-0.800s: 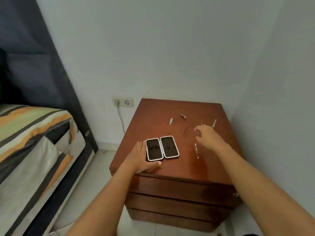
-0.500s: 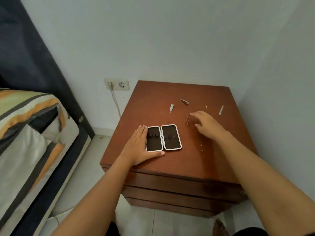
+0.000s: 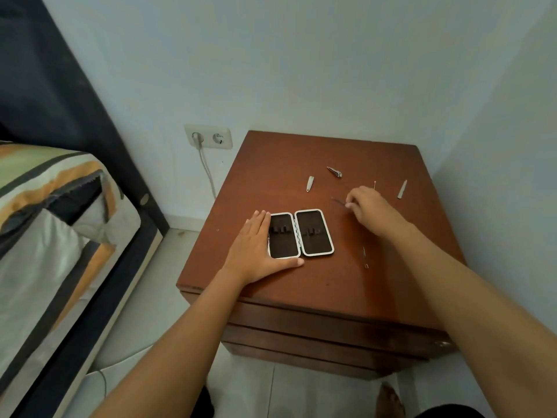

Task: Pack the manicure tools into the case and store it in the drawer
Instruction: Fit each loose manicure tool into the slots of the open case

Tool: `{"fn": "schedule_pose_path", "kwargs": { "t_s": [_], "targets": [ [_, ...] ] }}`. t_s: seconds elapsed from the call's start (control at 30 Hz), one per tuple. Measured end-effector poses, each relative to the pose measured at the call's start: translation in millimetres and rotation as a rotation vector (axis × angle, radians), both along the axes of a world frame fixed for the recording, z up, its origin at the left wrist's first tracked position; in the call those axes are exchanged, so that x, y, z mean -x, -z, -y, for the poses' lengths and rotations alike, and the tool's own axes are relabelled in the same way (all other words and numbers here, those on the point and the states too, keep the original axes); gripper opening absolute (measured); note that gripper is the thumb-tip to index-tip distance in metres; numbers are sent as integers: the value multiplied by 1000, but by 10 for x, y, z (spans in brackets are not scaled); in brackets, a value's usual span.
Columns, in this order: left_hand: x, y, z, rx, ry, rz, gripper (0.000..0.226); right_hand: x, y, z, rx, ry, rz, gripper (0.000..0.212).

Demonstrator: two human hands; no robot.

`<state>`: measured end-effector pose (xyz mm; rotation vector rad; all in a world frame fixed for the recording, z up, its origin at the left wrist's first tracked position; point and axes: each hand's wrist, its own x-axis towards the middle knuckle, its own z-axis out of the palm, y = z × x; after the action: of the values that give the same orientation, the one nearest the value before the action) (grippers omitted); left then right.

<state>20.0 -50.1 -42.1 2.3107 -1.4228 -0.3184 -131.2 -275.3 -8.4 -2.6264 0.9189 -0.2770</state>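
Note:
A white-rimmed manicure case (image 3: 301, 233) lies open flat on the brown nightstand (image 3: 301, 152), its dark lining facing up. My left hand (image 3: 256, 248) rests flat against the case's left edge, thumb along its near side. My right hand (image 3: 369, 208) pinches a thin dark tool (image 3: 338, 201) just right of the case. Loose on the top lie a nail clipper (image 3: 334, 171), a small file (image 3: 309, 184), another flat file (image 3: 402, 189), a thin pick (image 3: 374, 184) and a slim tool (image 3: 365, 257) near my right forearm.
The nightstand's drawer fronts (image 3: 316, 330) are closed below the top. A bed with striped bedding (image 3: 45, 224) stands at the left, a wall socket with a plugged cable (image 3: 208, 137) behind. Walls close in at the back and right. Tiled floor lies below.
My right hand has closed its fingers on the thin dark tool and lifted its end slightly. My left hand stays at the case. The camera has tilted down and moved closer.

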Motion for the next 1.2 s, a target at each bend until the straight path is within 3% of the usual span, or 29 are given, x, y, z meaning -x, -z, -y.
{"fn": "schedule_pose_path", "kwargs": {
  "t_s": [0.17, 0.23, 0.4, 0.6, 0.67, 0.8, 1.0, 1.2],
  "targets": [
    [49, 13, -16, 24, -21, 18, 123, -287, -94, -255, -323, 170, 442, 7],
    [63, 22, -22, 30, -31, 27, 124, -377, -87, -358, -440, 144, 534, 19],
    [77, 30, -25, 38, -62, 33, 126, -446, 1, -436, -511, 16, 453, 51],
    [72, 35, -26, 39, -67, 21, 125, -463, 8, -374, -700, -58, 307, 41],
    [70, 35, -30, 40, -69, 19, 125, -476, -54, -372, -635, -111, 133, 43],
    [63, 45, -24, 37, -72, 32, 125, -499, -121, -422, -238, -213, -155, 58],
    [68, 32, -27, 24, -68, 22, 123, -246, -22, -559, -82, -287, -136, 48],
    [66, 26, -28, 15, -56, 15, 122, -77, 71, -676, -92, -284, -129, 44]
  ]
}}
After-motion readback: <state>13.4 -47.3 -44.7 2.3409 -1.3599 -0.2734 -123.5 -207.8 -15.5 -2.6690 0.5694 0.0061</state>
